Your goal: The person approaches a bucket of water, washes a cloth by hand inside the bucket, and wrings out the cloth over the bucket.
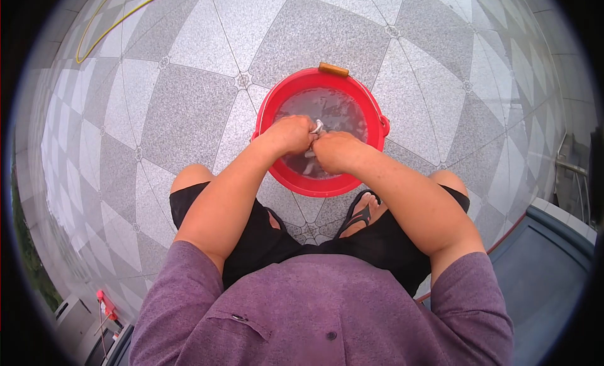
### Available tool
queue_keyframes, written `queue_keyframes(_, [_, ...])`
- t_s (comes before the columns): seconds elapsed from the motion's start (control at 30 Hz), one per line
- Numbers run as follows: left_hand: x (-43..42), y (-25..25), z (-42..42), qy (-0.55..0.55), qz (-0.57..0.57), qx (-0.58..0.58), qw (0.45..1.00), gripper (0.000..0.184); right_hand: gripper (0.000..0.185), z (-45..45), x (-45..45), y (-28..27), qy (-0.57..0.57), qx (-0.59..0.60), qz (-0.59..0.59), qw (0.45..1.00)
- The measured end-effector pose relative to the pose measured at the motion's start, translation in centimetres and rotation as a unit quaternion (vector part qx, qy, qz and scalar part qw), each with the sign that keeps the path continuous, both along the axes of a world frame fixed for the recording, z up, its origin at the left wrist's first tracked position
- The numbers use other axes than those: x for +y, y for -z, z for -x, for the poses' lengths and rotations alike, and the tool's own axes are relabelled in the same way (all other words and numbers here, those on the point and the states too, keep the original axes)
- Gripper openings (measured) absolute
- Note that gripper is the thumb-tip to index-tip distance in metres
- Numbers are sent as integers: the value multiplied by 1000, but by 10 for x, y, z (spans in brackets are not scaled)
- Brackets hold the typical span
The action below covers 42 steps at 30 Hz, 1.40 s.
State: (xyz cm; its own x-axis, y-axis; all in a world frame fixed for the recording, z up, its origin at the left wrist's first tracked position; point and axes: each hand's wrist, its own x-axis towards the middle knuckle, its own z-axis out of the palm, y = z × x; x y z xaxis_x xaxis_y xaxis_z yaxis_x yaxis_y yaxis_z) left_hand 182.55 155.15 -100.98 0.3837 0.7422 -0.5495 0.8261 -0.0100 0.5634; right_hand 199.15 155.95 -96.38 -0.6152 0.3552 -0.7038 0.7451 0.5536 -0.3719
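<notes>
Both hands meet over a red bucket of greyish, murky water. My left hand is closed around a wet, whitish cloth, a bit of which sticks up between the hands. Close against it, my right hand is closed on the same cloth, and a pale end hangs below toward the water. Most of the cloth is hidden inside my fingers. The bucket's wire handle, with its brown wooden grip, rests against the far rim.
Grey and white patterned tiles cover the floor. A yellow hose lies at the far left. My sandalled foot is just behind the bucket. A dark blue-grey panel stands at the right, and a pink-red object at lower left.
</notes>
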Motion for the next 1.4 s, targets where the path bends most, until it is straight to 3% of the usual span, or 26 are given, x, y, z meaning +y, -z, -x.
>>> queue_keyframes(1.4, [-5,5,5,0,-19,-4,1000,26,27,4,-4,0,1,16,-7,1000])
